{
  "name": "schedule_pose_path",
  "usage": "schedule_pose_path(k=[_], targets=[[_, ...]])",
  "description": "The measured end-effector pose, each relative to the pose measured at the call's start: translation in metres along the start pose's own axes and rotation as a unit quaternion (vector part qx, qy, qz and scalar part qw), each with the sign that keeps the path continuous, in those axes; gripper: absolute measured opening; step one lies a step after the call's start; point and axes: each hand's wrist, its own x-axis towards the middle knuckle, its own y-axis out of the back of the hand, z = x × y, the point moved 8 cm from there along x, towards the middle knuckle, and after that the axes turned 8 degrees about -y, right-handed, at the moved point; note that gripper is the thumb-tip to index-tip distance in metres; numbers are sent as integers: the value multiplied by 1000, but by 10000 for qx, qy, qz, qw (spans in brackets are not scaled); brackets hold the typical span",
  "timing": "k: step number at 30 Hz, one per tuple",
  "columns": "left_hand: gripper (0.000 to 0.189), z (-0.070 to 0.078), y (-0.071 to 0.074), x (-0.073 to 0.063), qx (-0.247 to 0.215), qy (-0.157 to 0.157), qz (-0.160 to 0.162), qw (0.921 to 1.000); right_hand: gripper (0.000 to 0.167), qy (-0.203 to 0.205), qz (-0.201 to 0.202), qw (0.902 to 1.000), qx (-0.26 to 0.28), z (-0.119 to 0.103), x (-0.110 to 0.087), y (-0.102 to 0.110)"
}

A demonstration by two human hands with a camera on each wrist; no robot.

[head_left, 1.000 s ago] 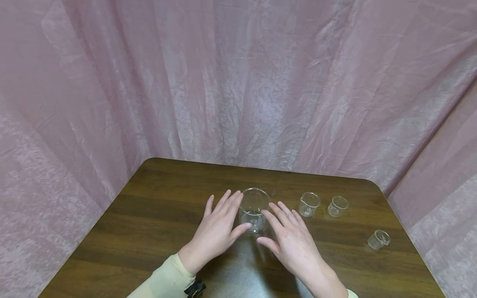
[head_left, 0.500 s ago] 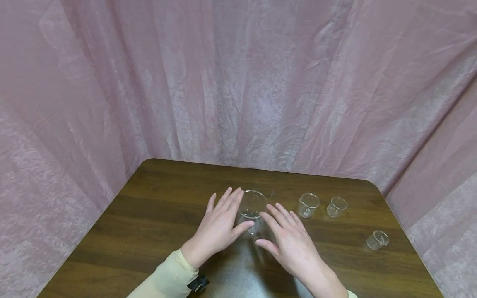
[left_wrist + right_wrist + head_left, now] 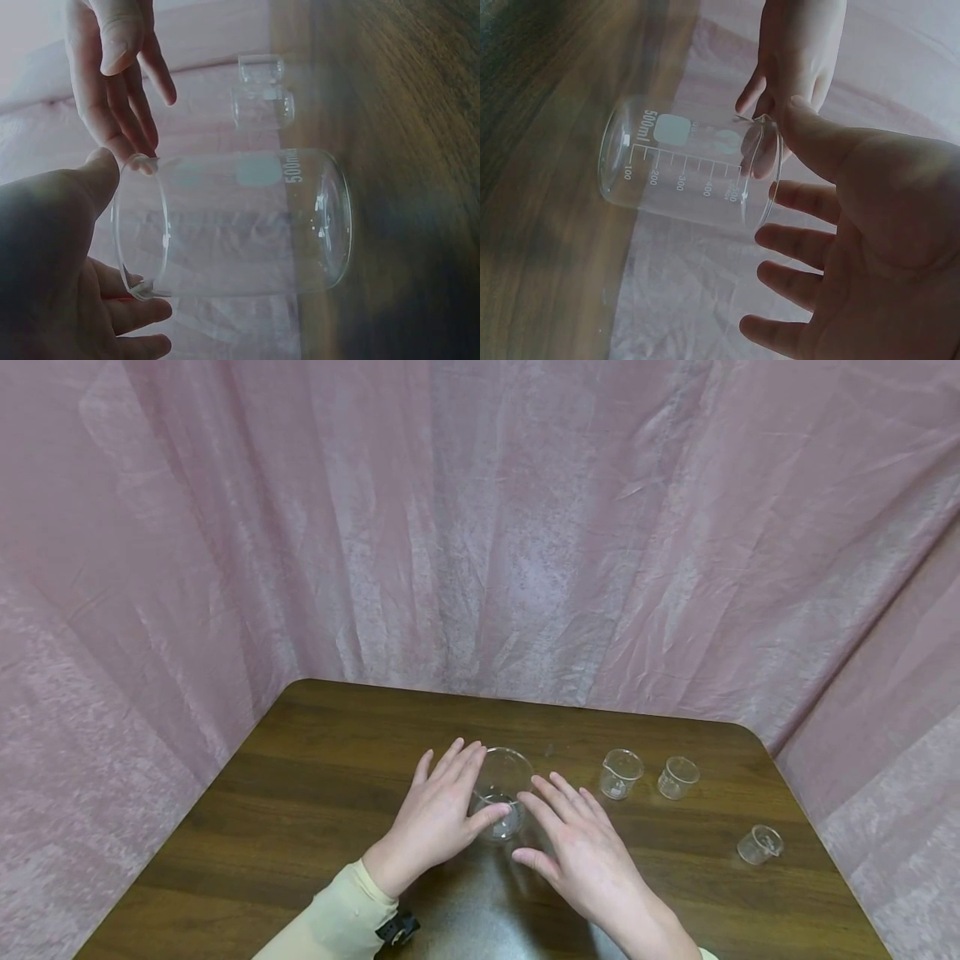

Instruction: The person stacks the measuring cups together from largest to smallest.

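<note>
A clear glass 500 ml beaker [image 3: 501,781] stands upright between the two hands in the head view; white graduations mark its wall in the right wrist view. My left hand [image 3: 435,818] lies along its left side, with straight fingers at the rim and the thumb reaching across the near side. On the other side, my right hand [image 3: 588,856] has its index fingertip at the rim and its thumb held away from the glass. The left wrist view shows the beaker [image 3: 232,225] sideways, fingertips of both hands around its mouth. Nothing shows inside the beaker.
Two small glass beakers, one with a spout [image 3: 621,775] and another beside it [image 3: 678,778], stand to the right on the brown wooden table [image 3: 337,727]. A third, smaller beaker [image 3: 760,845] is near the table's right edge. Pink curtains [image 3: 480,527] hang behind.
The large beaker has shifted slightly left and nearer to me, between both hands. The right hand has moved a little left with it; the small beakers keep their places.
</note>
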Motion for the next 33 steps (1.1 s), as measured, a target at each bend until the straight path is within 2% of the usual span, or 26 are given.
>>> schedule_pose_path(k=[16, 26, 33], targets=[[99, -6, -10, 5, -291, 113, -134, 9994, 69, 0, -53, 10000, 53, -1, 0, 2], [100, -6, -9, 8, -606, 167, -170, 9979, 64, 109, 3, 9998, 142, 1, 0, 4], [100, -7, -8, 10, -535, 152, -155, 9983, 67, 130, 8, 9998, 120, 8, 3, 9]])
